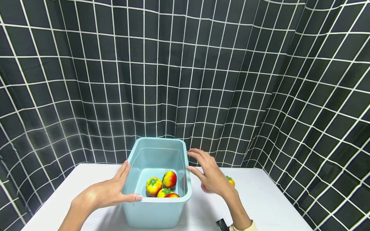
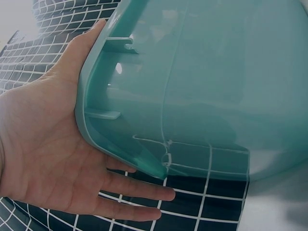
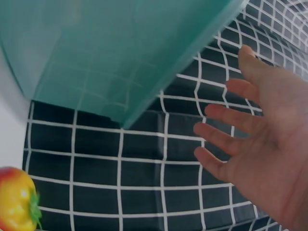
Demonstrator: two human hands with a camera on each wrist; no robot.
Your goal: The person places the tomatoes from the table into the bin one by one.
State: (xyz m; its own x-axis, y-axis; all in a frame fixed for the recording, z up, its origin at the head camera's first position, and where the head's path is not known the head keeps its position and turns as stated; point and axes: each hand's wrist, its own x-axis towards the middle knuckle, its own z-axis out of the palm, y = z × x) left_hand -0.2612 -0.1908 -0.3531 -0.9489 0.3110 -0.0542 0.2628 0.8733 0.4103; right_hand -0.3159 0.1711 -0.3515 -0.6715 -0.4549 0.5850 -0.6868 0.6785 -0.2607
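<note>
The plastic bin (image 1: 154,212) at lower centre opens upward, long axis running up-frame. Unclenched, the left hand (image 1: 107,192) touches its rim; the right hand (image 1: 210,173) hovers, released.

No legible text, labels, brands, numbers or signs.
</note>
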